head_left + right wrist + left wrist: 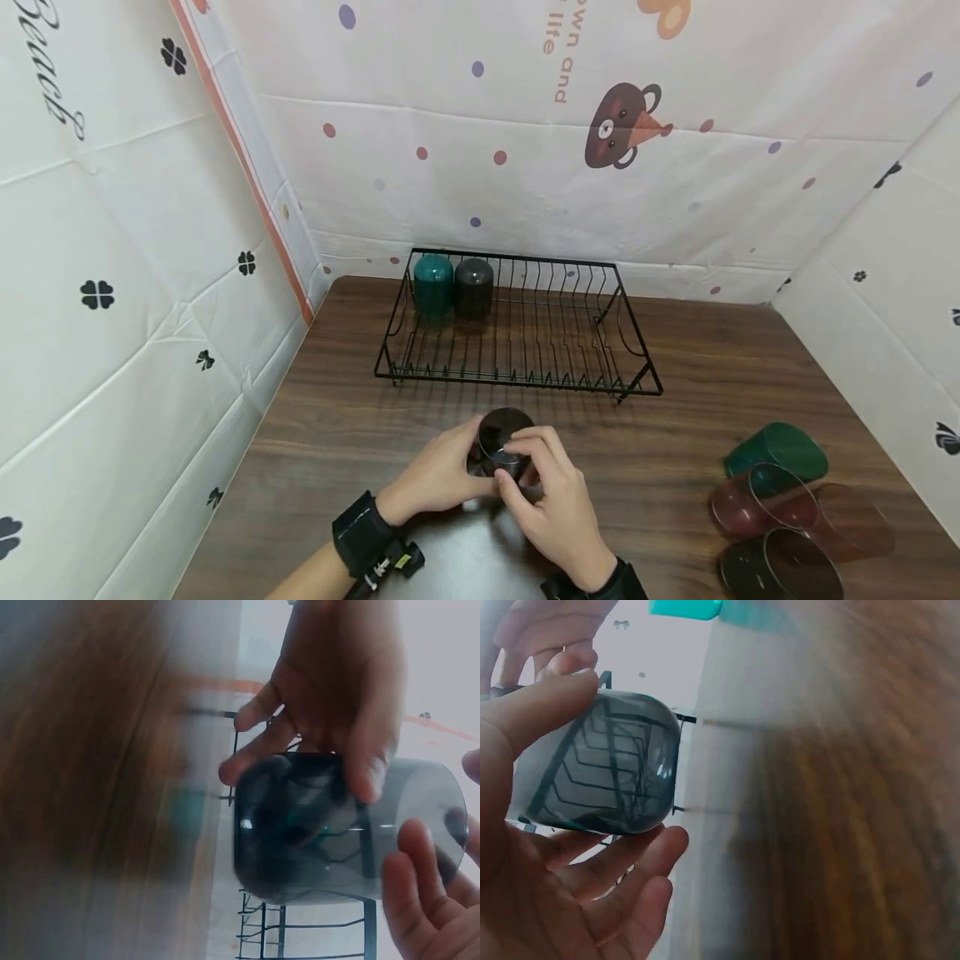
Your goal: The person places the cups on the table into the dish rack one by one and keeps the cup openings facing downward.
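A dark grey see-through cup [491, 432] is held above the table, its mouth turned up toward the head camera. My left hand [438, 473] grips it from the left, with the thumb along one side and the fingers round the other in the left wrist view. At the cup's mouth, my right hand [553, 508] pinches the rim, its thumb outside and a fingertip over the opening. The right wrist view shows the cup [300, 832] between both hands. Behind it stands a black wire dish rack [517, 382], holding a teal cup [433, 287] and another dark grey cup [474, 292] upside down at its left end.
On the right of the wooden table [315, 450] lie a green cup [776, 446], two reddish cups, one of them at the front [731, 504], and a dark cup [750, 571], close together. White patterned sheets [450, 192] hang behind and at both sides.
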A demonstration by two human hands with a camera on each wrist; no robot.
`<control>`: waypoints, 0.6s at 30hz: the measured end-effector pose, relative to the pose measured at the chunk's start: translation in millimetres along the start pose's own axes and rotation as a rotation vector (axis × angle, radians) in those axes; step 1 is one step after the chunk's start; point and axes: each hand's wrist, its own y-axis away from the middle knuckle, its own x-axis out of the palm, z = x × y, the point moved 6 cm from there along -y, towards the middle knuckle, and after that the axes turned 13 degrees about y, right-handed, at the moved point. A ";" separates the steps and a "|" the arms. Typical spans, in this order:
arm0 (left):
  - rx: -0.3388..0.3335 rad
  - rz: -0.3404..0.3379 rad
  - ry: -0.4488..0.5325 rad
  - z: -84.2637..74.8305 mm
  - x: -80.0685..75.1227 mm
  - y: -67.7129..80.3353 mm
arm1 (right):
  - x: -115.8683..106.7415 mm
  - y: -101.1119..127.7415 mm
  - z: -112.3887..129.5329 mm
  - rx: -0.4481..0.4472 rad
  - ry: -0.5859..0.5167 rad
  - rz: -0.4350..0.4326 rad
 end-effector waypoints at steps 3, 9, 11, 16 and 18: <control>0.007 -0.008 0.062 -2.5 -3.1 -0.2 | -2.7 0.1 1.1 -0.014 -0.036 -0.048; 0.039 -0.039 0.148 -10.3 -6.9 0.3 | -11.5 -1.6 2.4 -0.053 -0.062 -0.186; 0.052 -0.045 0.159 -11.7 -7.2 0.9 | -13.6 -2.0 0.7 -0.044 -0.047 -0.212; 0.072 -0.045 0.184 -12.5 -6.5 1.7 | -13.5 -0.9 -6.5 0.031 0.002 -0.186; 0.079 -0.039 0.198 -12.6 -5.9 2.0 | -13.0 0.1 -8.6 0.059 0.015 -0.166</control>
